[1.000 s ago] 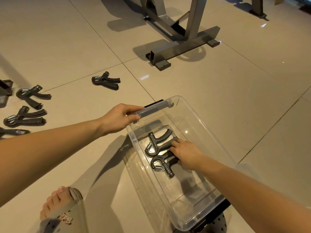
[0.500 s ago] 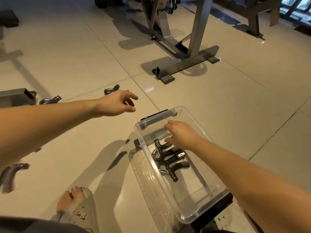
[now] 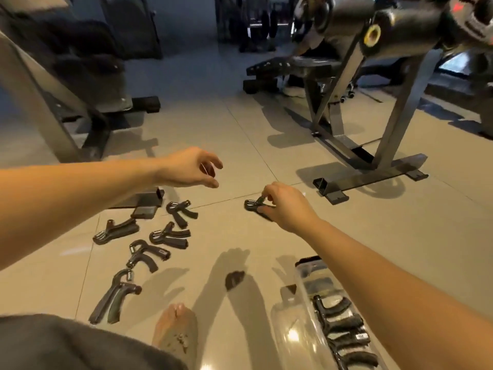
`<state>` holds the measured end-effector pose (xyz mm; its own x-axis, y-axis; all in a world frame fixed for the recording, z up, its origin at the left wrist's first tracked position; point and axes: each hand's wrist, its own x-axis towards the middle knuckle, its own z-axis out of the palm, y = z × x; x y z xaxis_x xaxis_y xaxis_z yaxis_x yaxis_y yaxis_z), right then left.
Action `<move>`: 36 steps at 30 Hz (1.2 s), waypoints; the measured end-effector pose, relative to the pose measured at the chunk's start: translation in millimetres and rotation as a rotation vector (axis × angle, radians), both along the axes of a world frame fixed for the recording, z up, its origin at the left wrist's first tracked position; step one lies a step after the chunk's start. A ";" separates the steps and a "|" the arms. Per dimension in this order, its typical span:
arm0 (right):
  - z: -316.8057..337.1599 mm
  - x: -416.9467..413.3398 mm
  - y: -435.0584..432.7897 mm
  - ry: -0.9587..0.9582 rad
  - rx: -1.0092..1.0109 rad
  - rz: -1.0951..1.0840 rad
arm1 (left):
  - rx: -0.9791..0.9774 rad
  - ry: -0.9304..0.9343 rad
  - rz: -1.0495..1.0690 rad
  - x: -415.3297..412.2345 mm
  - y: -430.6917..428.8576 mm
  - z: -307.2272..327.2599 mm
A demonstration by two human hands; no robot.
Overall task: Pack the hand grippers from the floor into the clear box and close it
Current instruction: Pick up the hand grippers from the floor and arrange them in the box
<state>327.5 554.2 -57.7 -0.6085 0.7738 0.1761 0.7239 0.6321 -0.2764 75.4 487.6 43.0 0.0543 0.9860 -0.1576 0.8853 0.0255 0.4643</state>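
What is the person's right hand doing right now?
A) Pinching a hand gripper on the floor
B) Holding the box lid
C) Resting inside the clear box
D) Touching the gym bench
A: the right hand has its fingers closed on a hand gripper lying on the floor tiles.

Single head-worn wide-angle view, facing forward and down over the glossy beige tiled floor [image 3: 240,236], both forearms near, gym machines far
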 end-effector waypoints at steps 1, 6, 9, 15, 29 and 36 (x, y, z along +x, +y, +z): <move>-8.9 -10.2 6.2 -0.010 -0.012 0.006 | -0.001 -0.015 0.029 -13.7 -2.9 -17.2; -69.0 -40.9 44.0 -0.042 -0.117 -0.037 | -0.039 -0.032 0.191 -83.5 -13.2 -117.2; -109.0 -48.8 69.6 -0.064 -0.183 -0.080 | -0.062 -0.032 0.262 -108.2 -7.6 -173.2; -178.3 -59.1 115.8 -0.139 -0.298 -0.171 | -0.179 0.055 0.263 -131.3 19.1 -275.1; -270.8 -76.8 206.0 -0.332 -0.234 -0.329 | -0.068 0.057 0.159 -132.0 53.2 -365.9; -269.8 -77.7 180.3 -0.222 -0.337 -0.383 | -0.004 0.217 0.163 -121.2 50.2 -378.2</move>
<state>249.8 734.5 -327.5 -0.2670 0.9384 -0.2195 0.9484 0.2155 -0.2327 -45.9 537.8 -335.3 -0.1409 0.9783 -0.1520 0.9480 0.1776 0.2640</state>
